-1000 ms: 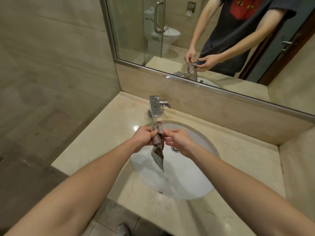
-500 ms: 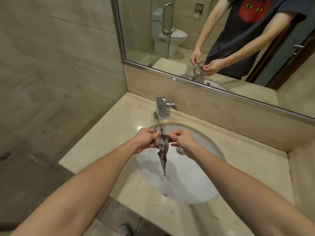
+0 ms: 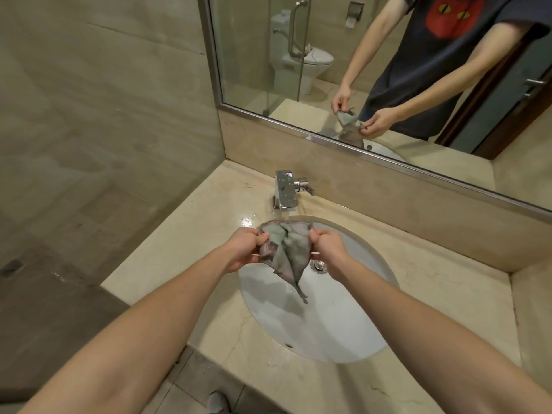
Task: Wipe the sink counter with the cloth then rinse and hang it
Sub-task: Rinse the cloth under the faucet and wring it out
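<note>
Cloth [image 3: 285, 249]: now spread open over the basin [image 3: 343, 324], twisted a second ago. Left hand [image 3: 246, 249] and right hand [image 3: 327, 248] each pinch a top corner. Wringing likely done; hanging remains.

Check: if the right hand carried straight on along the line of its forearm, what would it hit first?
The right hand points up and left across the basin, toward the cloth it already grips. Beyond that, likely the faucet at the counter's back edge, though depth is hard to judge from this single view.
</note>
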